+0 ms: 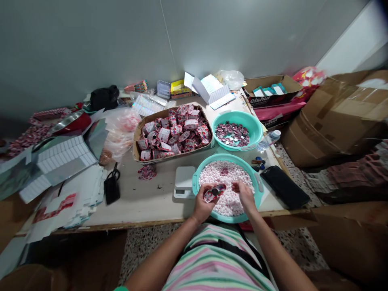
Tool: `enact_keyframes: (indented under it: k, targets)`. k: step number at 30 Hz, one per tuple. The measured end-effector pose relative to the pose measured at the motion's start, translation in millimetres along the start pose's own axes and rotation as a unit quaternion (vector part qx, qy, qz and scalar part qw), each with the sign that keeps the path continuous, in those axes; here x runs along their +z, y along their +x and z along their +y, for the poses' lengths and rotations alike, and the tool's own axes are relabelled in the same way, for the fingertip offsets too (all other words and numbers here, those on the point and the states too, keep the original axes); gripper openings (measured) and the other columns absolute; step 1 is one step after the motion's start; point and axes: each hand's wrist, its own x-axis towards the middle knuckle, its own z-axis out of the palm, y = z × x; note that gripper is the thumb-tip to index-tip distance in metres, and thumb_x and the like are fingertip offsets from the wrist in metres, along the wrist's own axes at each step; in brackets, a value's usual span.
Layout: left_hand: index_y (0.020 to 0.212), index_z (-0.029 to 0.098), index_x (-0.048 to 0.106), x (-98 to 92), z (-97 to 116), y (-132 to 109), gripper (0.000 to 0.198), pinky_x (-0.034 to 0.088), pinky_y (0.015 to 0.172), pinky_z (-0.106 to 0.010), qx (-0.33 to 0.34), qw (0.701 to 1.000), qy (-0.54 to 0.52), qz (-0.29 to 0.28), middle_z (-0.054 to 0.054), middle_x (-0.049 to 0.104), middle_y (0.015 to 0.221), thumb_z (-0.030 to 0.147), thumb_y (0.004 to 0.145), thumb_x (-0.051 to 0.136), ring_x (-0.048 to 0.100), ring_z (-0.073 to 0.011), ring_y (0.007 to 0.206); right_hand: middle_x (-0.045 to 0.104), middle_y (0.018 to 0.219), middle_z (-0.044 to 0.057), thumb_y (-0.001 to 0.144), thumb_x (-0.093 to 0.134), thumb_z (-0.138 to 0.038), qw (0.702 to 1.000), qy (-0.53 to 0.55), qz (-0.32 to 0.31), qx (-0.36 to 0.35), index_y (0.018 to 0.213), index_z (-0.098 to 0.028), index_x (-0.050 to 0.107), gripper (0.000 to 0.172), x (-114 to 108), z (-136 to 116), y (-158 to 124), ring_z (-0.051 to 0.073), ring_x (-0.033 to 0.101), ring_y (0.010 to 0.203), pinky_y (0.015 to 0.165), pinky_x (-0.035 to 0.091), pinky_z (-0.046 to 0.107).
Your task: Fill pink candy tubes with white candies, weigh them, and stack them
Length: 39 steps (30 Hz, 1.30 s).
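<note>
My left hand (201,201) is shut on a pink-and-white printed tube (214,192), its dark open end facing up. My right hand (245,194) hangs close beside it with bunched fingers, and whatever they pinch is hidden. Both hands are over a teal basin (226,158) filled with small pale pink candies (226,204). Beyond it, a cardboard tray (169,158) holds a heap of similar printed tubes (172,133). A second teal basin (236,115) holds several dark round caps (232,134).
A white kitchen scale (183,182) stands left of the front basin, and a black phone (283,186) lies to its right. A water bottle (268,141), papers, label sheets and plastic bags crowd the table. Large cardboard boxes (333,121) stand to the right, against the wall.
</note>
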Motion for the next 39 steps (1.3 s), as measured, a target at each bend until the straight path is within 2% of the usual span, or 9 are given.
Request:
enact_keyframes:
  k: [2,7,12,14,18,21,27,32,39]
  targets:
    - [0.101,0.020,0.049,-1.6,2,-1,0.036,0.046,0.096,-0.033,0.008,1.000,0.002,-0.013,-0.007,0.062,0.114,0.024,0.071,0.069,0.060,-0.0203,0.108,0.068,0.077,0.008,0.083,0.046,-0.056,0.997,-0.060,-0.028,-0.029,0.080,-0.019,0.067,0.044,-1,8,-4,0.024,0.060,0.075,0.074,0.047,0.040]
    - [0.102,0.020,0.052,-4.6,-1,-1,0.038,0.048,0.089,-0.029,-0.004,0.999,0.018,0.046,-0.003,0.062,0.102,0.022,0.069,0.070,0.062,-0.0171,0.096,0.066,0.092,0.011,0.074,0.061,-0.045,0.976,-0.168,-0.085,-0.111,0.087,-0.021,0.066,0.028,8,18,-8,0.030,0.055,0.096,0.094,0.035,0.044]
    - [0.103,0.020,0.054,-6.4,0,-1,0.035,0.048,0.088,-0.028,0.014,0.999,0.036,0.031,-0.003,0.062,0.102,0.019,0.071,0.067,0.061,-0.0164,0.095,0.061,0.097,0.014,0.077,0.060,-0.044,0.915,-0.316,-0.166,-0.188,0.085,-0.020,0.059,0.026,25,36,-14,0.031,0.052,0.101,0.091,0.036,0.042]
    - [0.104,0.020,0.053,-6.7,1,-1,0.035,0.048,0.088,-0.028,0.007,0.998,0.044,0.034,-0.003,0.062,0.102,0.018,0.072,0.066,0.061,-0.0164,0.095,0.060,0.092,0.013,0.079,0.057,-0.045,0.913,-0.322,-0.174,-0.181,0.084,-0.020,0.058,0.026,28,41,-15,0.029,0.054,0.094,0.084,0.039,0.038]
    - [0.105,0.020,0.052,-8.3,0,-1,0.035,0.048,0.088,-0.028,-0.008,0.997,0.063,0.046,-0.003,0.062,0.102,0.020,0.072,0.066,0.061,-0.0167,0.096,0.059,0.077,0.005,0.077,0.057,-0.050,0.935,-0.274,-0.169,-0.149,0.077,-0.022,0.057,0.027,27,43,-13,0.022,0.054,0.074,0.067,0.038,0.030]
    - [0.105,0.020,0.052,-10.3,-3,-1,0.036,0.048,0.087,-0.028,-0.020,0.995,0.076,0.055,-0.003,0.062,0.101,0.020,0.071,0.067,0.061,-0.0169,0.094,0.053,0.062,-0.001,0.075,0.060,-0.054,0.960,-0.213,-0.148,-0.109,0.067,-0.023,0.054,0.033,25,37,-11,0.016,0.047,0.059,0.057,0.031,0.026]
    - [0.104,0.020,0.053,-10.2,-4,1,0.035,0.049,0.083,-0.025,-0.037,0.994,0.088,0.054,-0.002,0.063,0.097,0.019,0.071,0.065,0.062,-0.0155,0.090,0.037,0.047,-0.006,0.076,0.051,-0.062,0.996,-0.012,-0.090,0.025,0.054,-0.023,0.041,0.046,22,13,-3,0.010,0.032,0.044,0.043,0.023,0.024]
    - [0.103,0.022,0.055,-8.4,-10,1,0.035,0.048,0.080,-0.024,-0.046,0.990,0.127,0.036,0.001,0.064,0.096,0.016,0.070,0.063,0.063,-0.0149,0.088,0.039,0.052,-0.006,0.070,0.052,-0.049,0.971,0.171,-0.114,0.123,0.064,-0.022,0.045,0.028,16,-25,2,0.007,0.025,0.037,0.035,0.017,0.022]
    - [0.107,0.025,0.058,-4.7,-12,1,0.046,0.046,0.086,-0.030,-0.017,0.975,0.217,-0.040,-0.001,0.066,0.103,0.005,0.065,0.058,0.060,-0.0202,0.098,0.046,0.057,-0.004,0.071,0.054,-0.043,0.930,0.323,-0.102,0.141,0.065,-0.022,0.048,0.022,27,-68,-8,0.007,0.031,0.039,0.037,0.020,0.021]
